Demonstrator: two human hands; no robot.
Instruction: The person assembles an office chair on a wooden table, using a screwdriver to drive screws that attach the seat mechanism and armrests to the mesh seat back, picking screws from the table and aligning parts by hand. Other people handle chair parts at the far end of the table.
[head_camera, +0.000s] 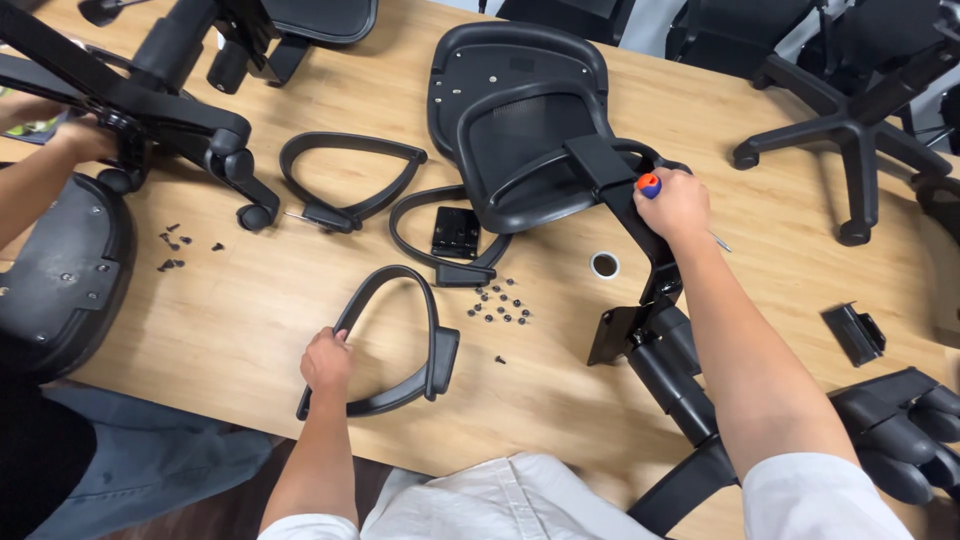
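Closest in, left hand (326, 362) is curled round the rim of a loose black armrest loop (395, 340), pinning it flat on the wooden table (240, 330). Further out, right hand (676, 205) is fisted on an orange-handled screwdriver (649, 185), right on the chair backrest bracket (600, 165), screws (500, 305) just between them

Scene evenly and brightly lit; diffuse overhead source indicated. Soft, short shadows noted beneath black chair parts on wooden worktop (250, 320). Mild sheen observed on worktop near upper centre; no harsh glare recorded. Black plastic detail partly lost in dark tones. Focus sharp at centre; slight softness and wide-angle bending noted toward frame edges and corners. No motion blur detected on either hand.
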